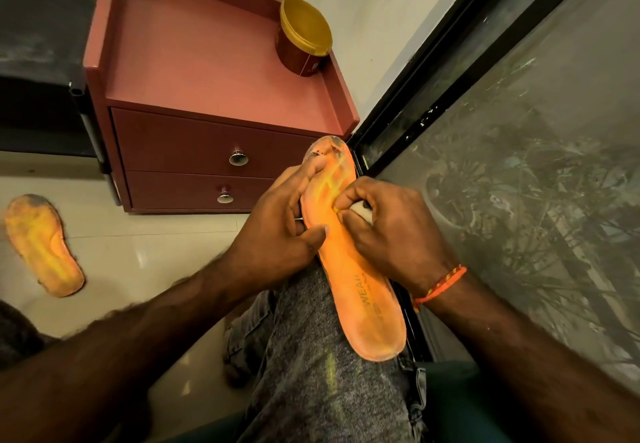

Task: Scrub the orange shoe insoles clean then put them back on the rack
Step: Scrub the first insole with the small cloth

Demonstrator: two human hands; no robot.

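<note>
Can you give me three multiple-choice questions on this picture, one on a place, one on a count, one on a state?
1. Where is the second insole?
A. on the floor
B. on the cabinet
C. in a drawer

2. How many drawer knobs show on the cabinet?
A. one
B. two
C. four

3. What is the right hand doing?
A. hanging idle
B. gripping a small pale scrubber against the insole on the knee
C. opening the tub

Answers:
1. A: it lies on the tiles, left of the cabinet.
2. B: one knob per drawer front.
3. B: its fingers curl round the scrubber, while the left hand steadies the insole.

Red 2-drawer cabinet point(207, 103) w/ gold-lidded tub point(304, 37), pale tile floor point(138, 252), dark window point(519, 131) rt.
</note>
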